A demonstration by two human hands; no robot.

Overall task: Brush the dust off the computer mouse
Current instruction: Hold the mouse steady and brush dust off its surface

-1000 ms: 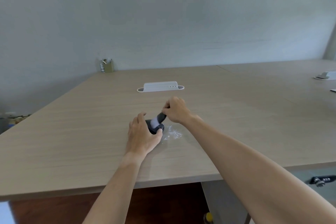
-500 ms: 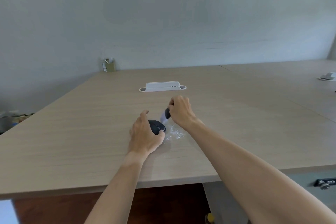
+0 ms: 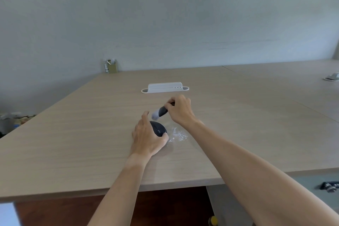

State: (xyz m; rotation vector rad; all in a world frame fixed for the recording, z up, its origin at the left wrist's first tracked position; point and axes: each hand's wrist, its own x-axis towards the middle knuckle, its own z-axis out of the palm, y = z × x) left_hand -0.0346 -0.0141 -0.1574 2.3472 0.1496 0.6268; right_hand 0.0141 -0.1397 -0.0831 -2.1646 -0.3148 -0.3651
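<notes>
Dark oval plastic mouse (image 3: 158, 129) sits gripped in our left hand (image 3: 146, 138); our right hand (image 3: 180, 111) pinches the white-bristled dark brush (image 3: 159, 112) above. We sweep lightly toward the bench's right edge.

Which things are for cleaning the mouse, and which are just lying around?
For the job:
mouse, steadied by the left hand
brush, in the right hand

Just lying about:
white stand
pen holder
crinkled clear wrapper
</notes>
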